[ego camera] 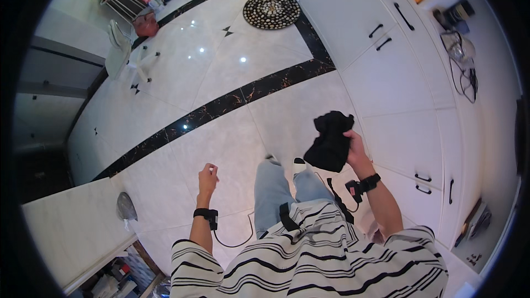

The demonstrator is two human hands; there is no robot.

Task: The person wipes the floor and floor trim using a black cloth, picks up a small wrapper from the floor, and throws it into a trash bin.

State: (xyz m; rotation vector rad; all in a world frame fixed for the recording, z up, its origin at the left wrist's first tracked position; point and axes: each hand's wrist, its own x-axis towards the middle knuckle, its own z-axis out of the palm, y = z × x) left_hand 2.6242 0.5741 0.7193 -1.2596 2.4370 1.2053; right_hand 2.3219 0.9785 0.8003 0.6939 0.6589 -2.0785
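A black cloth item (330, 142), bunched at its top and wider below, hangs from my right hand (355, 147). The fingers grip its right edge, and I cannot tell what kind of item it is. My left hand (208, 179) hangs over the pale tiles with its fingers curled in, and no held thing shows in it. Each wrist wears a black strap with a small device; a cable (234, 246) runs from the left one. Below the hands are my legs in light blue jeans (269, 190).
White cabinets (397, 78) with black handles line the right side. A black marble strip (223, 101) crosses the tiled floor. Farther off lie a round pebble-patterned mat (271, 10) and a white wheeled chair (118, 51). A pale counter (74, 223) stands at lower left.
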